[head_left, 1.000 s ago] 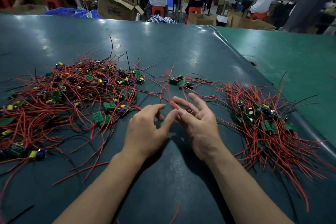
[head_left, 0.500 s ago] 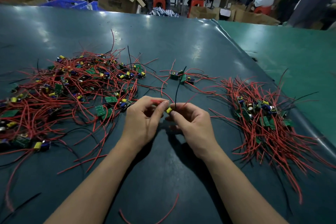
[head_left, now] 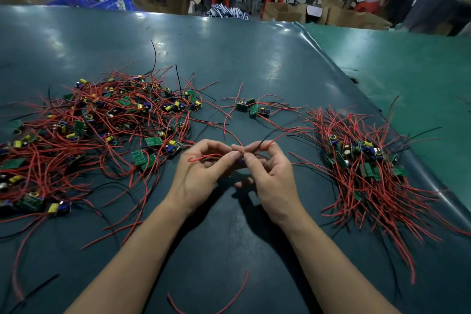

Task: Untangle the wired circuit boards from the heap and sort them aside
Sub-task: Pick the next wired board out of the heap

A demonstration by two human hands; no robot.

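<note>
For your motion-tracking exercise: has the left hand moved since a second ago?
Yes. The left hand has closed toward the right hand, away from the left heap, now pinching a red wire.

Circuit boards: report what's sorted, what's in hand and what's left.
Done: a sorted pile lies on the right. In hand: the left hand and right hand pinch one board's red wires. Left: the big heap and a small cluster.
</note>
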